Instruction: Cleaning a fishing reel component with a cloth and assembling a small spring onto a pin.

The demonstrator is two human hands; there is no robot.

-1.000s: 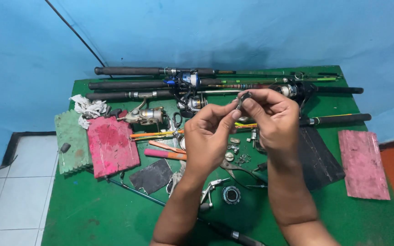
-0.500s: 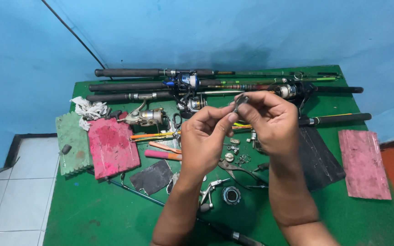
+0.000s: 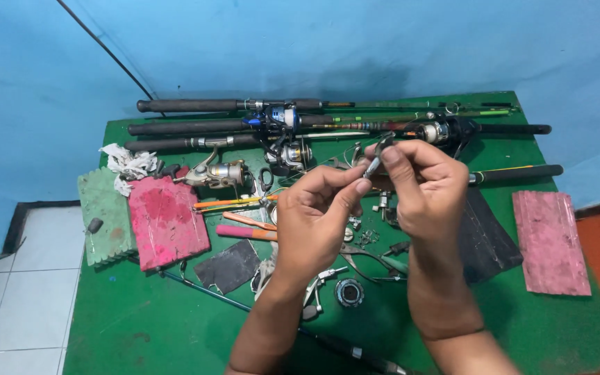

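Both hands are raised over the middle of a green table (image 3: 140, 326). My left hand (image 3: 317, 219) and my right hand (image 3: 425, 187) pinch the same small grey metal reel part (image 3: 376, 158) between thumbs and fingertips. Below them lie loose reel parts: a round spool ring (image 3: 349, 292), a crank handle (image 3: 317, 288) and pliers (image 3: 376, 260). Several fishing rods (image 3: 196, 127) with reels lie along the table's far side, and a silver spinning reel (image 3: 220, 172) sits to the left of my hands.
A pink foam block (image 3: 167, 221) and a green one (image 3: 104, 215) lie at the left with a crumpled white rag (image 3: 128, 163). Another pink block (image 3: 551, 242) sits at the right, a dark pad (image 3: 487, 239) beside it. Blue walls surround the table; tiled floor (image 3: 15, 292) at left.
My hands have shifted slightly, turning the small metal part between the fingertips; its tip now points up. The table's contents have not moved.
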